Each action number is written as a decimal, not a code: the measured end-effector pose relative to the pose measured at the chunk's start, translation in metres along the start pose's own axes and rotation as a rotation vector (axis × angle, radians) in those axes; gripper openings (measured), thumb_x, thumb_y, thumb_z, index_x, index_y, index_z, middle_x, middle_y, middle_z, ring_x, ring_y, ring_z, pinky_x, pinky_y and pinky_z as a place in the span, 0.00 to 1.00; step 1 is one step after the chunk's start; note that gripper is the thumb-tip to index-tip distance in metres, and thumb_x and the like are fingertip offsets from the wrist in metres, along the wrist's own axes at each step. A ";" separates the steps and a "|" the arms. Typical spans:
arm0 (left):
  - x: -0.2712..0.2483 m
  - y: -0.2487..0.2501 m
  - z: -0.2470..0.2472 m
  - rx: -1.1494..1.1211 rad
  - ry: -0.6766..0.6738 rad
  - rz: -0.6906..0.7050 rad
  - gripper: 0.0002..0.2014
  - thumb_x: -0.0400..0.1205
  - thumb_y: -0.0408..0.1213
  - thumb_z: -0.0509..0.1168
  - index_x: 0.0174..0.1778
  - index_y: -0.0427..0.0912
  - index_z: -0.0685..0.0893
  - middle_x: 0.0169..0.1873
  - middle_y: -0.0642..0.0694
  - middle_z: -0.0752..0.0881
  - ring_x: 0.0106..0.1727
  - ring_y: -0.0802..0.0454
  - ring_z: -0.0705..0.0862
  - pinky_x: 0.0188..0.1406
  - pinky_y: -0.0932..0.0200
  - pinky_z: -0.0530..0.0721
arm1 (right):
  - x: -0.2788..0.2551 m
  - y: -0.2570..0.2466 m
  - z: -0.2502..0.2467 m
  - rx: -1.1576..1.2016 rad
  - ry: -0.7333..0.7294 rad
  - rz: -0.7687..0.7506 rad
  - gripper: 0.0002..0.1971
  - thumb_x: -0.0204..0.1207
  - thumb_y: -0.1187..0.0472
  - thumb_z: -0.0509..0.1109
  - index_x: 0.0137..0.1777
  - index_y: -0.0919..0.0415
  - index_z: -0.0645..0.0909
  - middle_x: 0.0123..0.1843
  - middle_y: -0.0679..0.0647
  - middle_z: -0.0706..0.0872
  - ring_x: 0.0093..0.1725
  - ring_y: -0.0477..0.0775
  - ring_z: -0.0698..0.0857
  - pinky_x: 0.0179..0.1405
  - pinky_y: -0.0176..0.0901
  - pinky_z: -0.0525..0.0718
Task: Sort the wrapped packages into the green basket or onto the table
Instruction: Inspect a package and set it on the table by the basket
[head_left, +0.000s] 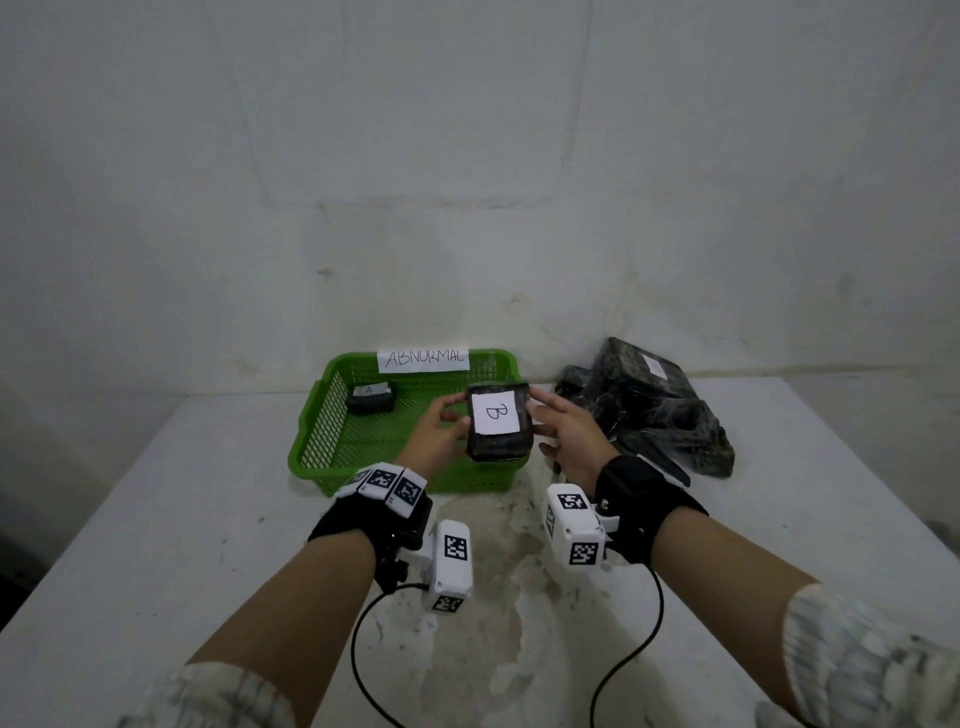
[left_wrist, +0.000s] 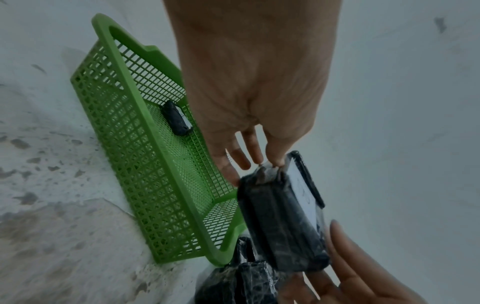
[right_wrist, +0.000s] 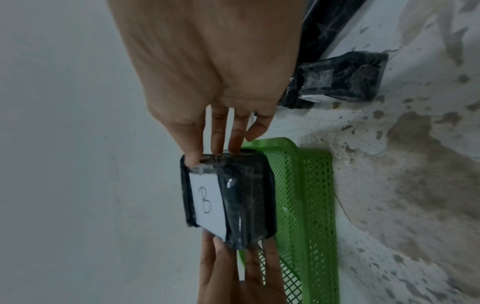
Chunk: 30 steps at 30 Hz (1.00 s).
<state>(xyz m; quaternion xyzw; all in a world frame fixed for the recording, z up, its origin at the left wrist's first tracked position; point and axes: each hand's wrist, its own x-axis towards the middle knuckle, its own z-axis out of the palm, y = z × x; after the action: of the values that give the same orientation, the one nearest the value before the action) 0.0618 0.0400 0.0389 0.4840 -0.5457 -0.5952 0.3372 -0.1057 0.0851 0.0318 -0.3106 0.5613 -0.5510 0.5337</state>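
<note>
Both hands up over the tabletop (head_left: 156, 519): left hand (head_left: 434, 434) and right hand (head_left: 566, 434) each have a fingertip grip on the black package marked B (head_left: 500, 428), held above the green basket's (head_left: 322, 415) near right corner. Best to steady it, read the label, then commit. Beyond lies package A (head_left: 370, 397) under the ABNORMAL sign (head_left: 423, 359); the unsorted pile (head_left: 649, 410) waits to the right.

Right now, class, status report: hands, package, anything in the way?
Left hand and right hand both hold package B above green basket. Package A already inside. Nothing in the way.
</note>
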 end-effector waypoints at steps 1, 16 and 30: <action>0.000 0.000 -0.001 -0.037 -0.014 -0.037 0.18 0.85 0.29 0.55 0.72 0.37 0.70 0.66 0.33 0.74 0.59 0.41 0.78 0.52 0.48 0.82 | 0.000 -0.001 -0.001 0.005 0.000 -0.013 0.12 0.83 0.61 0.64 0.62 0.49 0.83 0.48 0.46 0.86 0.45 0.45 0.80 0.40 0.40 0.70; -0.008 0.002 0.010 -0.170 -0.164 -0.093 0.28 0.83 0.47 0.60 0.78 0.45 0.64 0.69 0.35 0.75 0.60 0.38 0.80 0.44 0.50 0.83 | -0.010 -0.005 0.017 -0.068 -0.108 -0.085 0.08 0.79 0.58 0.70 0.52 0.55 0.73 0.48 0.52 0.82 0.45 0.49 0.83 0.38 0.43 0.79; -0.010 0.005 0.014 -0.072 -0.169 -0.023 0.23 0.82 0.41 0.63 0.75 0.48 0.69 0.64 0.37 0.78 0.62 0.41 0.78 0.59 0.40 0.81 | -0.011 0.000 0.018 -0.094 -0.135 -0.063 0.05 0.81 0.57 0.67 0.48 0.53 0.72 0.50 0.55 0.81 0.52 0.55 0.80 0.41 0.47 0.80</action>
<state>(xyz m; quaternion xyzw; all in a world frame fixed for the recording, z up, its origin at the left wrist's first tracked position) 0.0506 0.0529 0.0448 0.4259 -0.5447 -0.6571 0.3003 -0.0862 0.0901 0.0383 -0.3893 0.5392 -0.5185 0.5375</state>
